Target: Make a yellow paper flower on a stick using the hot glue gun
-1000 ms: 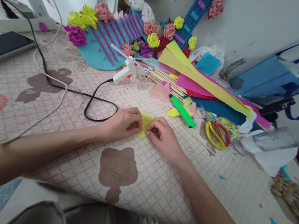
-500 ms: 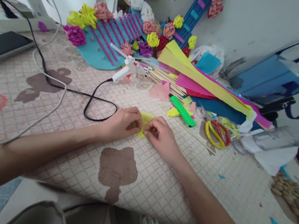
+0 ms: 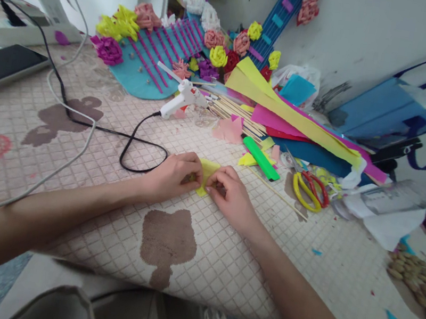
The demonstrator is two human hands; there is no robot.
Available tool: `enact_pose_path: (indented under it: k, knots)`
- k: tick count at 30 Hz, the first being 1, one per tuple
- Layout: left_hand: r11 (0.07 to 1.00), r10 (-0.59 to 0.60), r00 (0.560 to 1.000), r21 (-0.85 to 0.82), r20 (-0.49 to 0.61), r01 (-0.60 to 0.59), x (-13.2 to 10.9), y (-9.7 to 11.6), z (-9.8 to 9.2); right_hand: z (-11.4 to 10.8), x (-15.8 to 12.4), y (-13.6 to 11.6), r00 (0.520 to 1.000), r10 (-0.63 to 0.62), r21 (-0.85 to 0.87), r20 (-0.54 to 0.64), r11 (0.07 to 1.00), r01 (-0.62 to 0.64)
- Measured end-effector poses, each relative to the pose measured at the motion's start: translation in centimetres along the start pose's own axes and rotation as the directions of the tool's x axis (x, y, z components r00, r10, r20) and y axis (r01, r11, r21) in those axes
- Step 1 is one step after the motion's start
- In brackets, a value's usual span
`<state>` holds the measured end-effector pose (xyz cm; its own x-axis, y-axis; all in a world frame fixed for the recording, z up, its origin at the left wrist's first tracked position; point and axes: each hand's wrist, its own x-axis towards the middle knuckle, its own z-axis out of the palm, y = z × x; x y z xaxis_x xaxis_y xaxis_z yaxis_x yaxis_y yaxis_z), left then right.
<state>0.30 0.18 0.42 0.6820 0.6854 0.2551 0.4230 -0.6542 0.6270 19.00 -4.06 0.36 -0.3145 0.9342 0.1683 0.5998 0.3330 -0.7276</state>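
Note:
A small piece of yellow crepe paper (image 3: pixel 208 169) is held between my two hands, just above the patterned tablecloth (image 3: pixel 216 268). My left hand (image 3: pixel 176 175) pinches its left side with thumb and fingers. On the other side my right hand (image 3: pixel 231 197) is closed on its right edge, fingertips close to those of the left. The fingers cover part of the paper. Beyond the hands lies a white hot glue gun (image 3: pixel 178 99), its black cord (image 3: pixel 145 142) looping near my left hand. A green utility knife (image 3: pixel 260 158) rests up and right of my right hand.
Scissors (image 3: pixel 307 190) with red and yellow handles, wooden sticks (image 3: pixel 240 115) and coloured paper sheets (image 3: pixel 286 104) lie at the back right. A flower-covered blue guitar shape (image 3: pixel 151 63) leans at the back. A phone or tablet (image 3: pixel 4 70) and a power strip (image 3: pixel 27 30) are left; peanuts (image 3: pixel 413 275) right.

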Motion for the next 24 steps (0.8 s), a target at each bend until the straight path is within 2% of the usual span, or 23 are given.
enact_pose_path:
  k: [24]
  knots:
    - [1.000, -0.004, 1.000, 0.010, 0.009, 0.004, -0.13, 0.18, -0.10, -0.34, -0.20, -0.02, 0.998, -0.050, -0.049, 0.031, 0.997, 0.052]
